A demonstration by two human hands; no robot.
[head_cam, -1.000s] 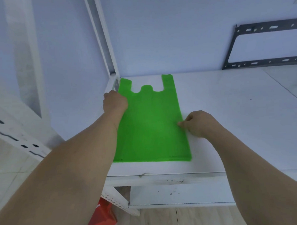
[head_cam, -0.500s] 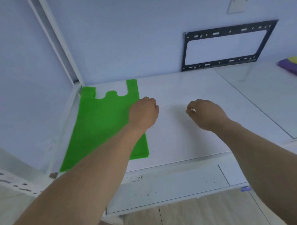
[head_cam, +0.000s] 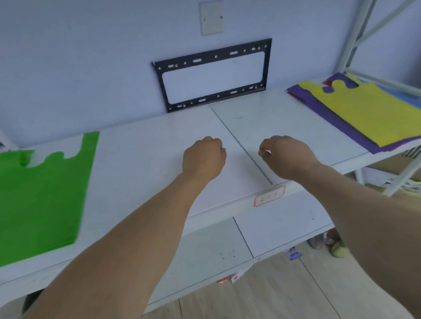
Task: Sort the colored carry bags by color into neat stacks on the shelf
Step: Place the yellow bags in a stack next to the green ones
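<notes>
A green carry bag (head_cam: 37, 198) lies flat at the left end of the white shelf (head_cam: 144, 150), handles toward the wall. At the right end sits a mixed pile: a yellow bag (head_cam: 371, 113) on top, purple bags (head_cam: 335, 120) under it, a blue one (head_cam: 416, 99) behind and a bit of red (head_cam: 328, 82). My left hand (head_cam: 203, 158) and my right hand (head_cam: 286, 156) hover over the bare middle of the shelf, fingers curled, holding nothing.
A black metal bracket (head_cam: 212, 60) leans on the wall behind the shelf, under a blank wall plate (head_cam: 211, 17). A red-edged label (head_cam: 269, 196) sticks to the shelf's front edge. A lower shelf (head_cam: 280, 223) lies beneath. White shelf posts (head_cam: 358, 27) rise at the right.
Both hands have let go of the green bag and moved right to the shelf's middle. My view has swung right, bringing the mixed pile into sight.
</notes>
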